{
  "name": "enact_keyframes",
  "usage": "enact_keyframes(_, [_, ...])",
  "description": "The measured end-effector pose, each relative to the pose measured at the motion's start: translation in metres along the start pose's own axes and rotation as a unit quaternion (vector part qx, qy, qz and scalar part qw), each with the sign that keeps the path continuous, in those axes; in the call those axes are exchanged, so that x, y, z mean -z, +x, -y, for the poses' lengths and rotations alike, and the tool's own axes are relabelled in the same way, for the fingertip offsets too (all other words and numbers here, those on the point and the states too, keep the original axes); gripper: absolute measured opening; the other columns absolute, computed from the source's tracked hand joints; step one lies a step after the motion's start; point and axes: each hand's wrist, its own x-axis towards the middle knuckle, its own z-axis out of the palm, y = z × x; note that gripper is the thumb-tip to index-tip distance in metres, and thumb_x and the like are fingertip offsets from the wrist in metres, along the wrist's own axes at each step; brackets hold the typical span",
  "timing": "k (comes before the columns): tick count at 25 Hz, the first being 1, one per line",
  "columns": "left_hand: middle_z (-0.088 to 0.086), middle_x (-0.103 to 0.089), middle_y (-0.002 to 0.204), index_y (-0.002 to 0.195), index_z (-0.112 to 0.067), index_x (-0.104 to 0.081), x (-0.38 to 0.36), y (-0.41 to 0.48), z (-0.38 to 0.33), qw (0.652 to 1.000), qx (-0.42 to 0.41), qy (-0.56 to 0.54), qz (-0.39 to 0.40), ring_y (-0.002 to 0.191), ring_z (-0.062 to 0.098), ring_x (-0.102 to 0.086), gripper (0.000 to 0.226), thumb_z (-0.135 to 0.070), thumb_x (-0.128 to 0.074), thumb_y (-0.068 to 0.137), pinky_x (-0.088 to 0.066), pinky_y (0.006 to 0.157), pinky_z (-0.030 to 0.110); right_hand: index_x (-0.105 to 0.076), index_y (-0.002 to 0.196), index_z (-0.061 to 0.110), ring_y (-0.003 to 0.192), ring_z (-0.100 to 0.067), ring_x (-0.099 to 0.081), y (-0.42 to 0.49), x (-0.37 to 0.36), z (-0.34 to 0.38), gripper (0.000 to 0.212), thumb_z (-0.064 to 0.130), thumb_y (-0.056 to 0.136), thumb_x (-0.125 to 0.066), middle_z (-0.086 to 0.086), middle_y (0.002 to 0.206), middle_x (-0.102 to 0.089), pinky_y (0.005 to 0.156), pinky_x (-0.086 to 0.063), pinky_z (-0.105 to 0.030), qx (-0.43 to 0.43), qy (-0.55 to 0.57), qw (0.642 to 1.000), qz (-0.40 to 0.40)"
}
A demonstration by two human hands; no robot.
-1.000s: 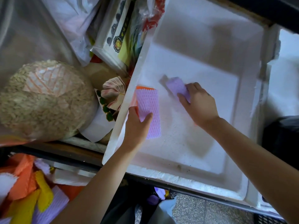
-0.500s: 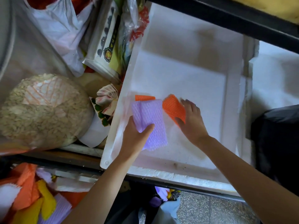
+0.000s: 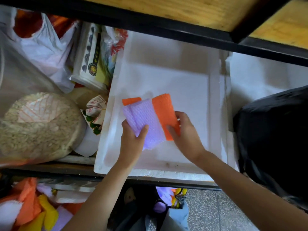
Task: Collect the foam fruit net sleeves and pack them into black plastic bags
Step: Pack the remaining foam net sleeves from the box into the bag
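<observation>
Your left hand [image 3: 133, 139] pinches the near end of a purple foam sleeve [image 3: 146, 120], thumb pressed on its top face. Your right hand [image 3: 185, 135] grips an orange foam sleeve [image 3: 165, 112], thumb on top and fingers curled round its right edge. The two hands sit close together but do not touch. Both sleeves are flat, soft rectangles of meshed foam with a fine bumpy net texture. They lie side by side with edges touching, held over the middle of the white polystyrene box [image 3: 166, 77]. Each has its long axis running near to far, the far end leaning a little left. A ridge down the purple one's left part may be a fold or a second layer; you cannot tell which. A second orange piece [image 3: 130, 101] peeks out behind the purple one's far left corner, so you can count two orange and at least one purple. The box is a shallow, smooth-walled tray with a crumbly near rim. One glossy, crinkled black plastic bag [image 3: 273, 134] bulges just right of it. At the near left sits a loose heap of orange, yellow, white and purple sleeves [image 3: 33, 212], and left of the box a rounded clear sack of pale grainy filling [image 3: 38, 124].
</observation>
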Motion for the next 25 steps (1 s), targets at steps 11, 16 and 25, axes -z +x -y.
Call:
enact_keyframes(11, [-0.001, -0.053, 0.128, 0.123, -0.028, -0.052, -0.075, -0.116, -0.093, 0.956, -0.283, -0.077, -0.018, 0.122, 0.014, -0.049, 0.033, -0.029, -0.032, 0.096, -0.038, 0.102, 0.029, -0.030, 0.125, 0.022, 0.108, 0.010, -0.051, -0.080, 0.111, 0.030, 0.065, 0.032, 0.078, -0.074, 0.023, 0.118, -0.046, 0.091, -0.042, -0.013, 0.071, 0.197, 0.978, -0.015])
enact_keyframes(16, [0.000, -0.051, 0.123, 0.127, -0.019, -0.047, -0.111, -0.164, -0.158, 0.901, -0.427, -0.051, -0.060, 0.120, 0.018, -0.049, 0.034, -0.017, -0.037, 0.095, -0.040, 0.100, 0.031, -0.038, 0.113, 0.022, 0.089, 0.015, -0.055, -0.114, 0.193, 0.041, 0.045, 0.006, 0.082, -0.066, 0.018, 0.101, -0.054, 0.075, -0.041, -0.004, 0.169, 0.255, 0.944, -0.127])
enact_keyframes(25, [-0.009, -0.045, 0.114, 0.116, -0.032, -0.039, -0.218, -0.215, -0.209, 0.936, -0.348, 0.020, 0.051, 0.113, 0.004, -0.045, 0.040, -0.021, -0.061, 0.085, -0.031, 0.094, 0.009, -0.042, 0.123, 0.011, 0.096, 0.001, -0.050, -0.134, 0.346, -0.034, 0.055, 0.035, 0.080, -0.066, 0.007, 0.107, -0.051, 0.082, -0.038, -0.010, 0.159, 0.128, 0.919, -0.338])
